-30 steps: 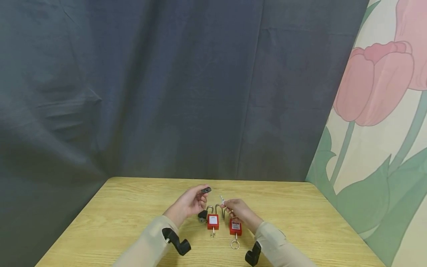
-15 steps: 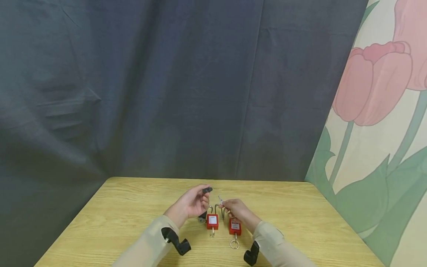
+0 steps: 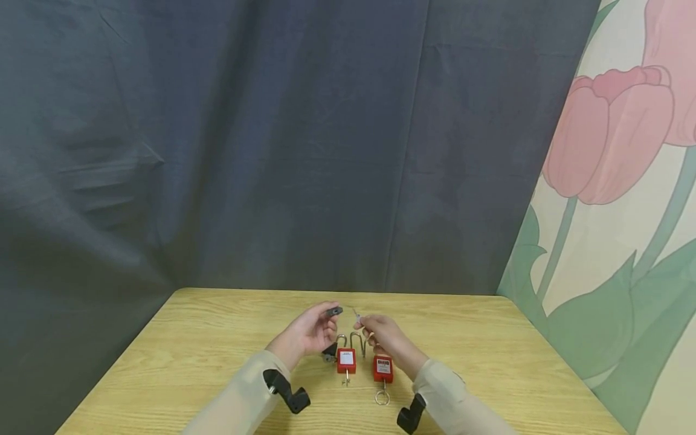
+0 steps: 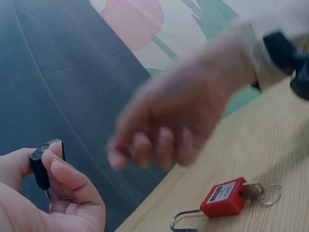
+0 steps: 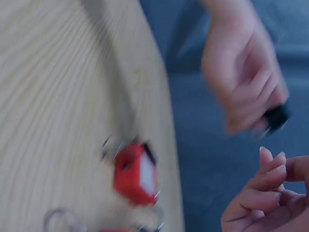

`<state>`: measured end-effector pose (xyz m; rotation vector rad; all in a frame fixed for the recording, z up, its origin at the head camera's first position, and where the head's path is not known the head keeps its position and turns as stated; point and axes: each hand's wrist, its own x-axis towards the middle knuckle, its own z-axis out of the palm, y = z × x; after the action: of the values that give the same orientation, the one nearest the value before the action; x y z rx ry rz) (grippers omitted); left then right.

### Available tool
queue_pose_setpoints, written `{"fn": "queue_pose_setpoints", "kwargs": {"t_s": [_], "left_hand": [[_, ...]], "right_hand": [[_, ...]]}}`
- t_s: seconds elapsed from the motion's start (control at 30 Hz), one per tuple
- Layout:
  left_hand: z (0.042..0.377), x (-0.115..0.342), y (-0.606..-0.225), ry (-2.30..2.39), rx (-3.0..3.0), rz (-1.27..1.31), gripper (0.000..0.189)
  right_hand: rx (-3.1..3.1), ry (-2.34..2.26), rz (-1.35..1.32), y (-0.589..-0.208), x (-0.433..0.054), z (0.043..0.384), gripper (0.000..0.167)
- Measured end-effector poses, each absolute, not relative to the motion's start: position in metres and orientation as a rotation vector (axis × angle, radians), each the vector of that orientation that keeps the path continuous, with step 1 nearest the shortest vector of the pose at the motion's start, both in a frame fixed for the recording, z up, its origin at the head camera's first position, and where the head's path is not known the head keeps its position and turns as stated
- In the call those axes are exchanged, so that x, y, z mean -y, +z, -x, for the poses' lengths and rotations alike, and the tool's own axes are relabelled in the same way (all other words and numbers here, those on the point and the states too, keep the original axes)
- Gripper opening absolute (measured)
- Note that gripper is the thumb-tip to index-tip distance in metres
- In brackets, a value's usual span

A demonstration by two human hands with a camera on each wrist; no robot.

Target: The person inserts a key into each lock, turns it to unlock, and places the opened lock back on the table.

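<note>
My left hand (image 3: 309, 331) holds a small black padlock (image 3: 334, 311) by thumb and fingers above the table. A bit of its metal shackle shows under the black body (image 4: 40, 169) in the left wrist view. My right hand (image 3: 387, 339) pinches a slim silver key (image 3: 356, 315), its tip pointing up and left toward the black padlock, with a gap between them. Below the hands lie two red padlocks, a left one (image 3: 346, 360) and a right one (image 3: 383, 368), shackles swung out and keys in their bottoms. The right one's shackle is partly behind my right hand.
A black object with a grey metal part (image 3: 329, 353) lies left of the red padlocks, partly covered by my left hand. The wooden table (image 3: 228, 338) ends at a dark curtain (image 3: 304, 181); a tulip-printed wall (image 3: 609, 181) stands at the right.
My right hand has risen slightly, bringing the key up nearer the black padlock's height. My left hand stays nearly still, and the padlocks on the table have not moved.
</note>
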<state>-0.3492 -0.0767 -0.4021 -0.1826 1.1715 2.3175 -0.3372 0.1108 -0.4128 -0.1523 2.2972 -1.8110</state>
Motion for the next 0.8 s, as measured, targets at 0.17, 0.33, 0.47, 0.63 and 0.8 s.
{"fn": "queue_pose_setpoints", "kwargs": {"t_s": [0.17,0.33,0.47,0.63,0.8], "left_hand": [[0.353,0.078,-0.407,2.322,-1.212,0.188,0.029],[0.354,0.078,-0.409,2.313,-1.228,0.165,0.031],[0.353,0.078,-0.410,2.296,-1.261,0.138,0.031],[0.353,0.078,-0.412,2.307,-1.375,0.152,0.021],[0.355,0.077,-0.414,2.347,-1.515,0.127,0.014]], "right_hand": [[-2.297,-1.820,0.273,-0.393,-0.096,0.324,0.029],[-2.286,-1.780,0.338,-0.390,-0.087,0.317,0.025],[-2.285,-1.766,0.330,-0.394,-0.087,0.317,0.022],[-2.276,-1.780,0.328,-0.399,-0.086,0.320,0.022],[-2.271,-1.821,0.294,-0.400,-0.082,0.319,0.023]]}}
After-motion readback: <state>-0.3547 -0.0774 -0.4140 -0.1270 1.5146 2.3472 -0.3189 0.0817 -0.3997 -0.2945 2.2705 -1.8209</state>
